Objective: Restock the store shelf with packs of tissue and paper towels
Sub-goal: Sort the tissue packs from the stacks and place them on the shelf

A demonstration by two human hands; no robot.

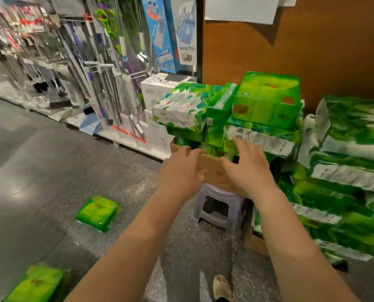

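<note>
Both my arms reach forward to a cardboard box that sits on a small lilac plastic stool. My left hand is at the box's near left rim, fingers loosely bent. My right hand is spread over the box's right side with straight fingers. Green tissue packs fill and top the box: a white-green pack at the left, a bright green pack on top at the right. Two green packs lie on the floor, one at the left and one at the bottom left.
A tall heap of green and white paper packs is piled at the right against a brown wall. Racks of mops and boxed cleaning goods line the left along the grey aisle floor. My shoe shows at the bottom.
</note>
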